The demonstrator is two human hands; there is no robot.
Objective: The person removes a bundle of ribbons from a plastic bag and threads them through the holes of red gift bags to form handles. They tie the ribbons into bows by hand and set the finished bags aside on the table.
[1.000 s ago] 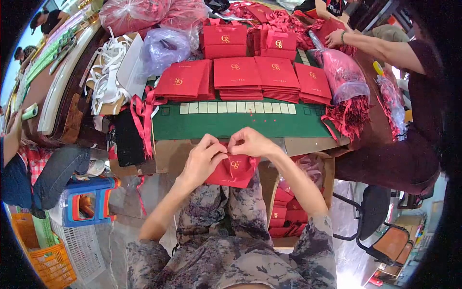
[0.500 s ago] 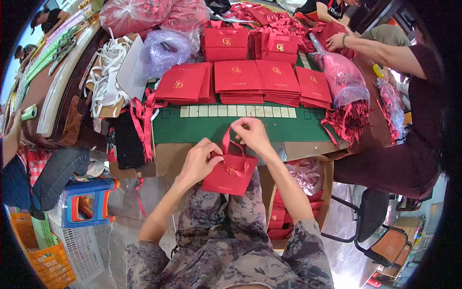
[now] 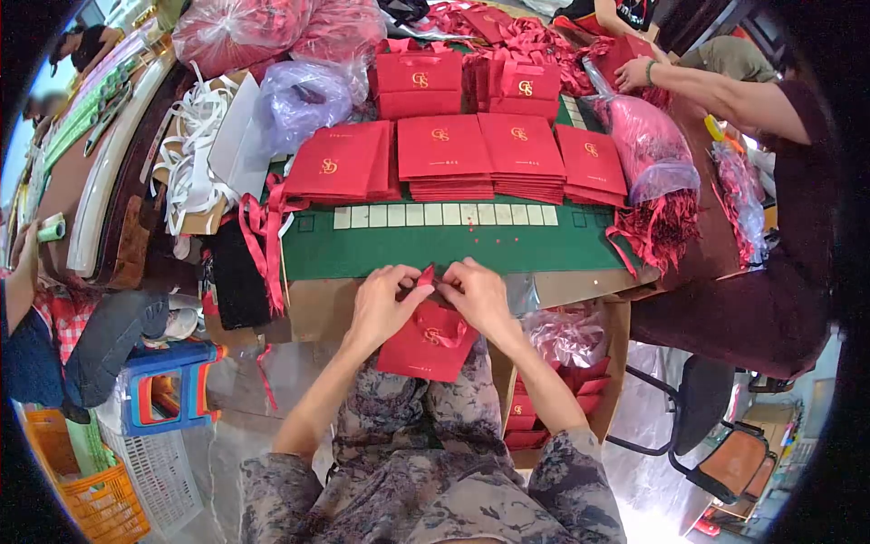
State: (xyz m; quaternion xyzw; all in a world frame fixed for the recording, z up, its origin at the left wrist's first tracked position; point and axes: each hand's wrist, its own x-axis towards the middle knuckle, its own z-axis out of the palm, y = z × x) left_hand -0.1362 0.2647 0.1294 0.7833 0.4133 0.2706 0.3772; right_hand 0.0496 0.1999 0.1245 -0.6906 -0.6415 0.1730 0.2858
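Note:
A small red paper bag (image 3: 421, 352) with a gold logo hangs below both hands, over the lap at the table's near edge. My left hand (image 3: 388, 304) pinches a red ribbon (image 3: 427, 276) between thumb and fingers above the bag's top. Close beside it on the right, my right hand (image 3: 478, 299) has its fingertips closed by the ribbon; what they grip is too small to make out. A ribbon loop lies across the bag's front. Stacks of flat red bags (image 3: 444, 150) lie beyond the green mat (image 3: 399, 249).
Bagged red ribbons (image 3: 648, 145) lie at the right, near a co-worker's arm (image 3: 716, 86). White straps (image 3: 195, 150) fill a box at the left. Below the table stand an open carton (image 3: 616, 363) of red bags and stacked stools (image 3: 168, 390).
My right hand has come down and closer to my left, lowering the raised ribbon loop. My left hand still pinches near the bag's top, and the bag has shifted slightly down.

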